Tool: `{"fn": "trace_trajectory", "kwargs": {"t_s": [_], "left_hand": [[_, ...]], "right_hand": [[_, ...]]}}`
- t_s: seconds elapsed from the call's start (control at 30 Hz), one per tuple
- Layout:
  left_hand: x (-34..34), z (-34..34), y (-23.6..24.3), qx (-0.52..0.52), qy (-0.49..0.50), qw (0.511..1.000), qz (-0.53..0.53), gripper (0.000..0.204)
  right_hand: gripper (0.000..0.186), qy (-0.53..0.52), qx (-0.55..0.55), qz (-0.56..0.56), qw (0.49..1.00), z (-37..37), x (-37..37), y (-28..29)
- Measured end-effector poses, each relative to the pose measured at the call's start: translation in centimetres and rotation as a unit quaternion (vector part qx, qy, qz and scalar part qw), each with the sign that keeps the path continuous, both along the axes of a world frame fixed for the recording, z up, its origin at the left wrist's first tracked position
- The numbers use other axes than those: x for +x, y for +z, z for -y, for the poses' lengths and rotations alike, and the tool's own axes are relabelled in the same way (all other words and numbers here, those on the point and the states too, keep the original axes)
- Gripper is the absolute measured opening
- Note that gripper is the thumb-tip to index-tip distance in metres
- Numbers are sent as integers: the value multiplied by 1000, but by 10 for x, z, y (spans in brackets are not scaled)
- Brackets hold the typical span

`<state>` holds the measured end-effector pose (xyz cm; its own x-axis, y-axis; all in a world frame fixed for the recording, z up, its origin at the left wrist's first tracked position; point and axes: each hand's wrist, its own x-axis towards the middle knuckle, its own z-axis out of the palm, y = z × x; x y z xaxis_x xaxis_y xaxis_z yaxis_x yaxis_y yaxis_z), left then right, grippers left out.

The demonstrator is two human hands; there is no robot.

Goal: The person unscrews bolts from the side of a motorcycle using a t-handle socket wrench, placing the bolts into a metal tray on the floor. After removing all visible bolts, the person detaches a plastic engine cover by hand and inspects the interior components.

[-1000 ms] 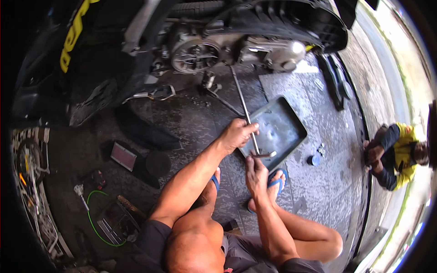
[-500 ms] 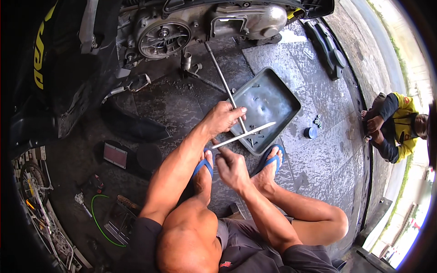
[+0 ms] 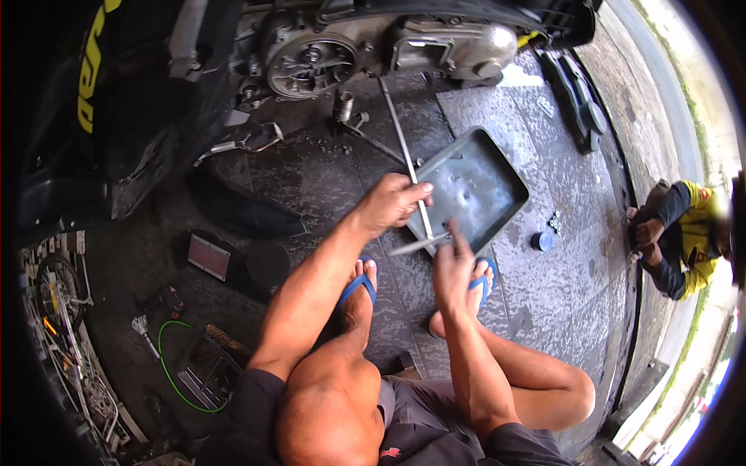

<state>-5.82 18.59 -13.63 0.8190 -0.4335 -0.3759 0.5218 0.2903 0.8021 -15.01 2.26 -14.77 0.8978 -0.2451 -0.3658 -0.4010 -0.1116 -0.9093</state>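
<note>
I have my left hand (image 3: 395, 203) closed round the long shaft of a metal T-handle wrench (image 3: 398, 132); its top end meets the underside of the scooter's engine casing (image 3: 369, 54), near the round finned opening. My right hand (image 3: 454, 276) is at the crossbar, blurred, with a finger raised; I cannot make out its grip. The crossbar is smeared too. Beneath and beside the wrench lies a grey metal tray (image 3: 517, 186) with small fasteners in it.
Black bodywork (image 3: 140, 93) fills the upper left. Around me lie a pink filter panel (image 3: 208, 255), a drill (image 3: 167, 303), a green hose (image 3: 163, 357), a blue lid (image 3: 542, 241) and black parts (image 3: 575, 109). A person (image 3: 688, 237) in yellow sits right; a bicycle (image 3: 70, 334) is left.
The crossbar has changed angle between frames, with my right hand moving about it, lately rightward and up. My left hand stays on the shaft. The view has shifted slightly.
</note>
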Motion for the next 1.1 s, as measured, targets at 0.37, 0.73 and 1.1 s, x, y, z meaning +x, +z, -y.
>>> {"fn": "trace_trajectory", "kwargs": {"t_s": [0.37, 0.73, 1.1], "left_hand": [[16, 22, 0, 13, 36, 999, 29, 28], [17, 8, -3, 163, 99, 978, 90, 33], [21, 7, -18, 232, 112, 956, 140, 33]], "right_hand": [[43, 211, -159, 136, 955, 4, -15, -41], [41, 163, -438, 211, 859, -13, -6, 23], [58, 27, -72, 82, 994, -15, -8, -12]]}}
